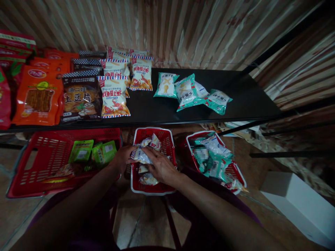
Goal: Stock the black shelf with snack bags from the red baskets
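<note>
Over the small red basket (pixel 153 189), my left hand (pixel 122 158) and my right hand (pixel 161 165) both grip a white snack bag (pixel 141 155) with striped ends. The left fingers close on its left end; the right fingers lie bent over its right side. More striped snack bags (pixel 148 179) lie in the basket below, partly hidden by my right hand. On the black shelf (pixel 251 97) ahead, matching striped bags (pixel 114 97) stand in rows, and several teal and white snack bags (pixel 190 90) lie loosely to their right.
A wide red basket (pixel 36 179) at left holds green packets (pixel 81 150). Another red basket (pixel 237 172) at right holds teal bags (pixel 218 164). Orange packets (pixel 38 97) and dark chip bags (pixel 81 96) stand on the shelf. A white box (pixel 300 205) sits on the floor.
</note>
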Demonstrator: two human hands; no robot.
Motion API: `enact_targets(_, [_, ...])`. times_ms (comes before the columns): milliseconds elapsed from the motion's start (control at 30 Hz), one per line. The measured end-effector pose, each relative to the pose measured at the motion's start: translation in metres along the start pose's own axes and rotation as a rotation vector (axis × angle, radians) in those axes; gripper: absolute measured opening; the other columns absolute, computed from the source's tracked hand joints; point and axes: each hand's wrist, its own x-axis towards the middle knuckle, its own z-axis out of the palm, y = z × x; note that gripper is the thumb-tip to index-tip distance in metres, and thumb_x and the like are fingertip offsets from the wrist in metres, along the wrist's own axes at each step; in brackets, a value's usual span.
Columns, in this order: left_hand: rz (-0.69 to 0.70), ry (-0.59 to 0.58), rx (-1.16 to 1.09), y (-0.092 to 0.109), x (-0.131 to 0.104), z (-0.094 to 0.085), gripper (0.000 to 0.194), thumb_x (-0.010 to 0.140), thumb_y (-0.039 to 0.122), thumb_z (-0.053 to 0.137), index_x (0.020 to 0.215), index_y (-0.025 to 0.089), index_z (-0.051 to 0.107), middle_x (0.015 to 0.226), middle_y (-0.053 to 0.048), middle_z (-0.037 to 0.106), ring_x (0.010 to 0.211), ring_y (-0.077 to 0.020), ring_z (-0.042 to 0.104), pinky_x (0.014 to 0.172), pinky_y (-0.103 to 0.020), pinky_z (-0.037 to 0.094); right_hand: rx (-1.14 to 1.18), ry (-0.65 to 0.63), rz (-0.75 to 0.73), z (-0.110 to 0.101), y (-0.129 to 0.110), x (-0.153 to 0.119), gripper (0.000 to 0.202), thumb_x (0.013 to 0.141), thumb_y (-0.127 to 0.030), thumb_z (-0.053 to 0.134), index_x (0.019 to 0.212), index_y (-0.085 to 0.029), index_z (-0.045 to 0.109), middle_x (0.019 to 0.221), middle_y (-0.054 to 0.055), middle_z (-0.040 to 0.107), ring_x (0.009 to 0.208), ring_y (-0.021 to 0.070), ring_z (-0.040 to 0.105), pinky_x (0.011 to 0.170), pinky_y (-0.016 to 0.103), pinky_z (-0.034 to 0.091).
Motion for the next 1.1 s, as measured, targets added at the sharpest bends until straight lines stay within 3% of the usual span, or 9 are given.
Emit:
enact_targets(167, [-0.040,0.043,0.027,0.004,0.002,0.007,0.022,0.072,0.036,0.058,0.073,0.015,0.062,0.065,-0.005,0.063,0.057,-0.0163,0.061,0.058,-0.029,0.051,0.275,0.048,0.176,-0.010,0.002,0.007,0.062,0.072,-0.012,0.052,0.133,-0.016,0.041,0.127,0.012,0.054,0.114,0.0245,0.052,0.098,0.041,0.041])
enact_targets(300, [0.040,0.093,0.074,0.008,-0.001,0.009,0.020,0.070,0.033,0.060,0.075,0.014,0.061,0.069,-0.005,0.064,0.057,-0.0144,0.060,0.056,-0.025,0.048,0.723,0.058,0.400,-0.021,0.002,0.011,0.051,0.069,-0.020,0.057,0.120,-0.018,0.050,0.100,0.005,0.066,0.086,0.0208,0.062,0.079,0.035,0.050])
enact_targets(433, [0.044,-0.022,0.016,0.005,-0.002,0.012,0.028,0.070,0.037,0.064,0.087,0.015,0.062,0.082,-0.007,0.068,0.067,-0.0164,0.062,0.060,-0.027,0.050,1.217,0.033,0.576,-0.030,-0.003,0.012,0.046,0.063,-0.021,0.059,0.109,-0.020,0.053,0.076,-0.001,0.067,0.062,0.0156,0.061,0.058,0.027,0.049])
enact_targets(533, [-0.067,-0.083,-0.089,0.003,-0.003,0.015,0.032,0.074,0.038,0.063,0.095,0.013,0.063,0.088,-0.009,0.069,0.070,-0.0169,0.064,0.064,-0.028,0.051,1.381,0.024,0.648,-0.032,-0.005,0.011,0.046,0.058,-0.018,0.060,0.103,-0.019,0.056,0.067,-0.002,0.066,0.052,0.0134,0.059,0.053,0.026,0.048])
enact_targets(633, [-0.104,-0.138,-0.159,0.003,-0.005,0.018,0.033,0.075,0.034,0.063,0.101,0.013,0.062,0.091,-0.010,0.070,0.070,-0.0172,0.066,0.067,-0.030,0.053,1.450,0.024,0.657,-0.029,-0.003,0.011,0.044,0.056,-0.018,0.061,0.100,-0.018,0.057,0.067,-0.001,0.066,0.050,0.0126,0.058,0.053,0.026,0.048])
enact_targets(833, [0.091,-0.118,-0.133,0.004,-0.007,0.018,0.044,0.067,0.037,0.071,0.103,0.012,0.062,0.086,-0.009,0.072,0.068,-0.0190,0.067,0.062,-0.029,0.054,1.415,0.071,0.574,-0.026,-0.001,0.010,0.039,0.064,-0.025,0.067,0.101,-0.020,0.055,0.081,0.001,0.068,0.062,0.0143,0.063,0.063,0.029,0.051])
enact_targets(967, [0.187,-0.112,-0.128,0.004,-0.009,0.018,0.048,0.068,0.041,0.070,0.106,0.013,0.062,0.088,-0.009,0.072,0.075,-0.0213,0.068,0.069,-0.032,0.054,1.366,0.043,0.489,-0.027,-0.004,0.009,0.046,0.067,-0.033,0.071,0.107,-0.020,0.053,0.094,0.003,0.068,0.077,0.0165,0.065,0.072,0.030,0.051])
enact_targets(1100, [0.225,-0.111,-0.082,0.005,-0.010,0.018,0.054,0.067,0.046,0.070,0.109,0.014,0.062,0.092,-0.009,0.072,0.082,-0.0240,0.068,0.076,-0.036,0.053,1.282,0.030,0.489,-0.023,-0.005,0.009,0.055,0.062,-0.035,0.076,0.109,-0.020,0.050,0.097,0.004,0.068,0.082,0.0187,0.065,0.078,0.035,0.051])
